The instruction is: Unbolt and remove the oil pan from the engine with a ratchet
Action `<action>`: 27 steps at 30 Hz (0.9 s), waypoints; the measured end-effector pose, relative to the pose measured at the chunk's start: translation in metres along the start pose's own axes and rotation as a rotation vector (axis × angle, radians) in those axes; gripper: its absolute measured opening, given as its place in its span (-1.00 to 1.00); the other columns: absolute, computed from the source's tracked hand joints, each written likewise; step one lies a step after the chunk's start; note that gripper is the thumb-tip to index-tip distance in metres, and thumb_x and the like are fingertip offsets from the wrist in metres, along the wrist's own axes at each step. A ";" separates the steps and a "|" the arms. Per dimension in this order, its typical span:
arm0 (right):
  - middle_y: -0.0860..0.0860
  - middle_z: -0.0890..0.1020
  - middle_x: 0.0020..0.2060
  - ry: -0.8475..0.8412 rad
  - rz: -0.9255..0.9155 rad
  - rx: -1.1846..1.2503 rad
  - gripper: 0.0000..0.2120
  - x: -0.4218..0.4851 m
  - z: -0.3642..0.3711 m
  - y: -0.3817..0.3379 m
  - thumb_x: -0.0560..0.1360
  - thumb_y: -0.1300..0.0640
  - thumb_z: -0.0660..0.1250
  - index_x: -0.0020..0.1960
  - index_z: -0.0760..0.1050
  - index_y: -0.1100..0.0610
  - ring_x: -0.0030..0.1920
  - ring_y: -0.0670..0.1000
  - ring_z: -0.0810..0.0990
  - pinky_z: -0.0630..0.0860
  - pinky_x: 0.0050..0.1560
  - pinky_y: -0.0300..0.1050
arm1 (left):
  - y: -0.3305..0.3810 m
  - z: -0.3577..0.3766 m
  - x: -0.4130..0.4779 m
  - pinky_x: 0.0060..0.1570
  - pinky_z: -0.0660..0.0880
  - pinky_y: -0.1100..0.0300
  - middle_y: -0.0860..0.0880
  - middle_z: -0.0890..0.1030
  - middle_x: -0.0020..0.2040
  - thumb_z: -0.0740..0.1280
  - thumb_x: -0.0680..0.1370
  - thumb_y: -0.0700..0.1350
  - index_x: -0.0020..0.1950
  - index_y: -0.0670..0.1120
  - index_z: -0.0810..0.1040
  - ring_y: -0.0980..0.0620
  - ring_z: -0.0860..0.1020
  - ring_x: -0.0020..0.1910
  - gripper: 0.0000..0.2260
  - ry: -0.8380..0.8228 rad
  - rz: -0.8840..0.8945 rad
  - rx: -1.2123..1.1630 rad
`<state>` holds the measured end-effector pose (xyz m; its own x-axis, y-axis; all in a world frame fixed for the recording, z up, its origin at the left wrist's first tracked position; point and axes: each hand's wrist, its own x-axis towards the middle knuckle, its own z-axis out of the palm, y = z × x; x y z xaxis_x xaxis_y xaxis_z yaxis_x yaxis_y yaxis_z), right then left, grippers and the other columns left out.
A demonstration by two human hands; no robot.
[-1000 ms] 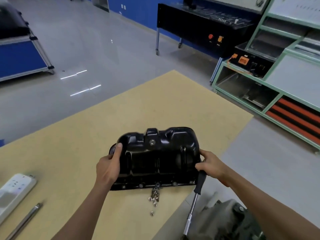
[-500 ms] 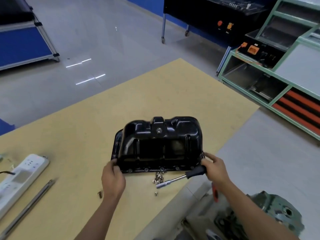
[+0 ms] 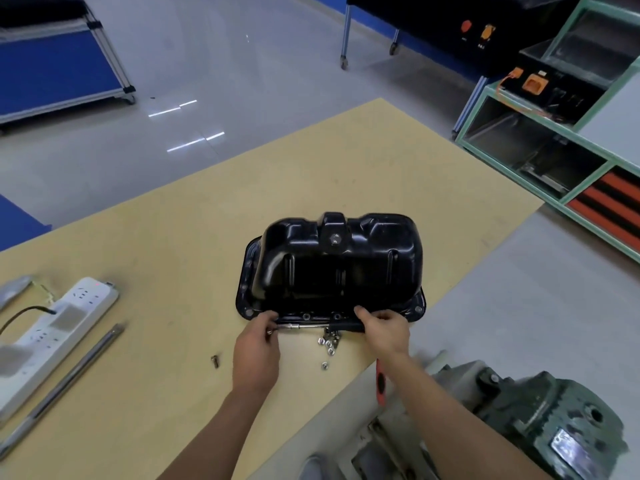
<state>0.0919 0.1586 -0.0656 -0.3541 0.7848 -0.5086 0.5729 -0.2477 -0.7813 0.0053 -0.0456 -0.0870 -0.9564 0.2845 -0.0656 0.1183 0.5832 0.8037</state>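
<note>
You're holding the ratchet (image 3: 304, 326) sideways between both hands. Your right hand (image 3: 384, 332) is wrapping its fingers around the black handle, and your left hand (image 3: 256, 355) is pinching the metal head end with curled fingers. The oil pan (image 3: 332, 265) is sitting sump-up on the tan board (image 3: 173, 237) right past your knuckles, its near flange lying just beyond the ratchet shaft. Can't tell if the tool is actually touching it.

A little pile of bolts (image 3: 329, 342) is lying on your side of the ratchet, between your two hands, and one stray bolt (image 3: 215, 361) is lying just left of your left hand. A red-handled tool (image 3: 381, 382) is poking out under your right wrist. The engine (image 3: 540, 417) is sitting off the board, out past your right forearm. Well off to the left of your left hand, a white power strip (image 3: 59, 323) and a metal bar (image 3: 65, 382) are lying on the board.
</note>
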 end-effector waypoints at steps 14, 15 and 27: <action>0.12 0.62 0.06 -0.066 -0.252 -0.312 -0.60 -0.018 0.012 0.003 0.47 0.41 0.31 0.29 0.54 0.24 -0.25 -0.09 0.53 0.36 -0.34 -0.56 | -0.010 0.003 -0.011 0.05 0.43 0.17 0.02 0.57 0.13 0.31 0.55 -0.43 0.19 -0.16 0.64 -0.03 0.56 0.01 -0.70 0.046 0.061 0.053; 0.13 0.63 0.11 -0.062 -0.296 -0.355 -0.61 -0.021 0.011 0.004 0.48 0.41 0.30 0.29 0.55 0.24 -0.18 -0.05 0.57 0.37 -0.25 -0.55 | -0.010 0.003 -0.011 0.07 0.44 0.16 0.00 0.57 0.13 0.30 0.55 -0.43 0.20 -0.16 0.64 -0.04 0.56 0.02 -0.70 0.040 0.059 0.056; 0.04 0.57 0.22 -0.081 -0.412 -0.424 -0.49 -0.029 0.004 0.015 0.49 0.26 0.40 0.43 0.43 0.14 0.21 0.05 0.54 0.47 0.27 -0.11 | -0.006 0.004 -0.017 0.10 0.52 0.20 0.09 0.63 0.02 0.33 0.54 -0.45 0.19 -0.04 0.61 0.11 0.61 0.00 -0.63 0.038 -0.057 -0.170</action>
<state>0.1081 0.1293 -0.0641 -0.6556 0.7181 -0.2334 0.6156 0.3292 -0.7160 0.0222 -0.0515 -0.0930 -0.9700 0.2243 -0.0939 0.0204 0.4597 0.8879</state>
